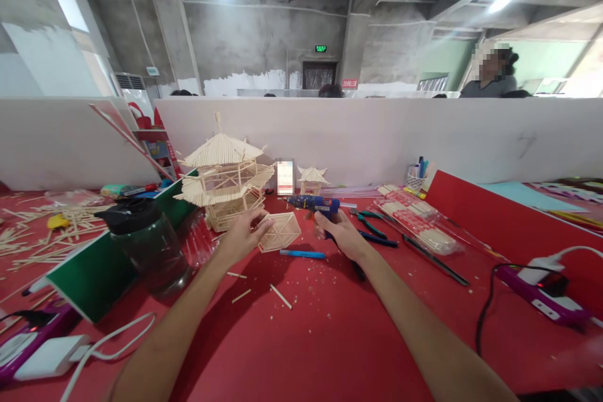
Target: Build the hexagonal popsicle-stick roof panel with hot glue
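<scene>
Between the fingers of my left hand [245, 233] is a small flat lattice frame [281, 232] made of thin wooden sticks, tilted above the red table. My right hand [343, 233] is wrapped round a blue glue gun [315, 203], its nozzle pointing left over the frame. Behind my left hand stands a two-tiered stick pagoda [223, 179]. A smaller stick pavilion [311, 181] stands farther back, beyond the glue gun. Below the frame, a blue pen [302, 254] lies on the table.
Green-handled pliers [370, 224] and packs of sticks [419, 223] lie to the right, near a red board [499, 223]. A dark water bottle [148, 245] and green board [94, 282] stand left. Purple power strips [541, 298] sit at both sides. A person [492, 72] is beyond the partition.
</scene>
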Demonstrator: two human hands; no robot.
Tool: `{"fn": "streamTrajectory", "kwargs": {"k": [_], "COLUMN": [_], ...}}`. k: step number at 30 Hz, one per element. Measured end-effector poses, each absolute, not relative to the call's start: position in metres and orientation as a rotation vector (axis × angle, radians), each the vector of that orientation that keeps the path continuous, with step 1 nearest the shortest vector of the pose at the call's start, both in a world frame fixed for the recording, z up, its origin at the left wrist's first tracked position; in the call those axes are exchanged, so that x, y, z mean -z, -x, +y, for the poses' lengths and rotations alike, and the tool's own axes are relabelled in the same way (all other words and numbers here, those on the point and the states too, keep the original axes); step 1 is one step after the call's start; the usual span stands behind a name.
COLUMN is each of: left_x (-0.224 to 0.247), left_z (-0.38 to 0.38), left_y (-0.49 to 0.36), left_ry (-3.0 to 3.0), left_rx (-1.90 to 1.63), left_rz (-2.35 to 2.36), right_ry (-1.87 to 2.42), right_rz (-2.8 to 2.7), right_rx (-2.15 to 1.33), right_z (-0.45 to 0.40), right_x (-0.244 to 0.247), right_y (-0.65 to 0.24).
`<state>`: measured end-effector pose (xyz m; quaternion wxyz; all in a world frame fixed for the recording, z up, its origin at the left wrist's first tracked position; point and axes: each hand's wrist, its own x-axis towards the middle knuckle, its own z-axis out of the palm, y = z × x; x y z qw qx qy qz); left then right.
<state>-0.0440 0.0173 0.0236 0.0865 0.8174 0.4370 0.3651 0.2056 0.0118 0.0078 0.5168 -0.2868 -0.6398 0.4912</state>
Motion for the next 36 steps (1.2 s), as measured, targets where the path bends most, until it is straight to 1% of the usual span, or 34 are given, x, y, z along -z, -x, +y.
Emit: {"fn": "streamTrajectory", "kwargs": {"k": [6,9,14,22,36], "left_x": [-0.024,-0.026,-0.026,-0.025,-0.025], "left_z": [0.016,0.014,0.013,0.013,0.014], "left_y": [0.043,0.042,0.042,0.041,0.042], "left_ry": [-2.442,-2.453,-2.451,-2.444,-2.442], "left_rx": [-1.074,-1.058,-1.048,-1.046,-1.029], "left_rz": [1.300,1.311,1.315,1.287,1.297], "right_ry": [1.014,1.067,1.094,1.111,1.121], "right_rz": [-1.693,-1.732,-1.766,-1.777,-1.806], "right_rx": [-0.764,-0.593,-0.433,-0.365,-0.385], "right_z": [0.005,0.003,0.003,0.003,0.005], "right_x": [-0.010,-0.009,-0.008,-0.007,-0.008], "right_y": [-0.199,-0.196,-0.193,-0.191,-0.194]}}
